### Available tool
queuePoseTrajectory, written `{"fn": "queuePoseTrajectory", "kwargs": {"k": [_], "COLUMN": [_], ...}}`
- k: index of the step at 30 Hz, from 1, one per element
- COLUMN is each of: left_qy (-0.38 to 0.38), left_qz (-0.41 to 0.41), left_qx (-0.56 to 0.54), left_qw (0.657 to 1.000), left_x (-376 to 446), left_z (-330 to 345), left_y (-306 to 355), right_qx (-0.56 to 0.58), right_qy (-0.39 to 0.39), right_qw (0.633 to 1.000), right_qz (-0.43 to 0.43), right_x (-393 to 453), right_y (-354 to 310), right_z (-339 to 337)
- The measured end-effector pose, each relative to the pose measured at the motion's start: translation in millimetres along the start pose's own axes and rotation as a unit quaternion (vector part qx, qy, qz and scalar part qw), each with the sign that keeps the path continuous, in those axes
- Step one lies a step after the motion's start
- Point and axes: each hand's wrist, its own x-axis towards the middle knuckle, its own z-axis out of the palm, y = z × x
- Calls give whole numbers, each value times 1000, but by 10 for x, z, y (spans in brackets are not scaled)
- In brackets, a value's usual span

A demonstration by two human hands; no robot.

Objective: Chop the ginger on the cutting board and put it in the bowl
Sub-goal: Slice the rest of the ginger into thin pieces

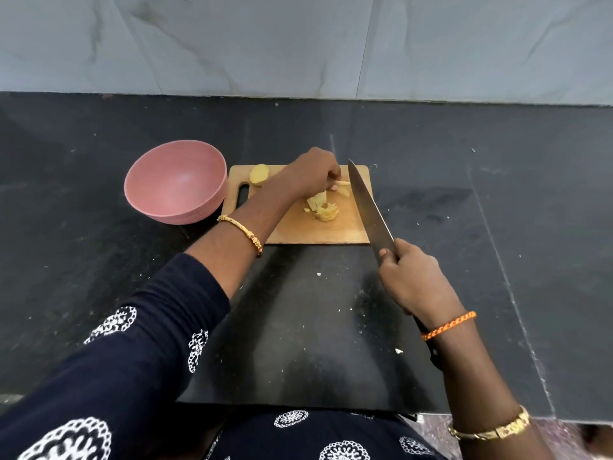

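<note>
Black stone counter [99,260] — grey tiled wall [232,44]

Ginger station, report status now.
Right hand grips knife, blade raised. Left hand pinches ginger slices on cutting board. Bowl empty. Nothing blocking.

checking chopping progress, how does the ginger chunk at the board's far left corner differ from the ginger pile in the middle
The chunk is one whole rounded piece; the pile is thin cut slices heaped together. The chunk lies alone near the board's handle slot, next to the bowl; the pile lies just below the left hand, beside the knife. Both are pale yellow and rest on the board, not in the bowl.
</note>
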Motion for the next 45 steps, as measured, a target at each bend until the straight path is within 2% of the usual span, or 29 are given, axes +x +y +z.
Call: {"fn": "queuePoseTrajectory", "kwargs": {"k": [3, 7, 16, 28, 35, 39, 45], "left_qy": [55, 83, 83, 161, 174, 195, 206], "left_qz": [0, 15, 60, -2, -26, -52, -72], "left_qx": [-2, 2, 15, -82, -109, -125, -168], "left_qw": [998, 996, 995, 984, 978, 971, 961], "left_x": [-36, -86, -87, -148, -161, -166, -226], "left_z": [88, 192, 270, 299, 304, 346, 343], "left_y": [16, 5, -4, 84, 121, 65, 68], "right_qx": [9, 15, 23, -40, -111, -94, -64], "right_qy": [-2, -2, 11, 14, -41, -60, -17], "right_qw": [1000, 1000, 1000, 999, 993, 993, 998], "right_qz": [-4, 3, 13, 11, 25, 39, 4], "right_x": [65, 148, 160, 265, 179, -50, -9], "right_y": [-24, -34, 46, -143, -205, -56, -111], "right_z": [19, 6, -8, 154, 109, 14, 50]}}
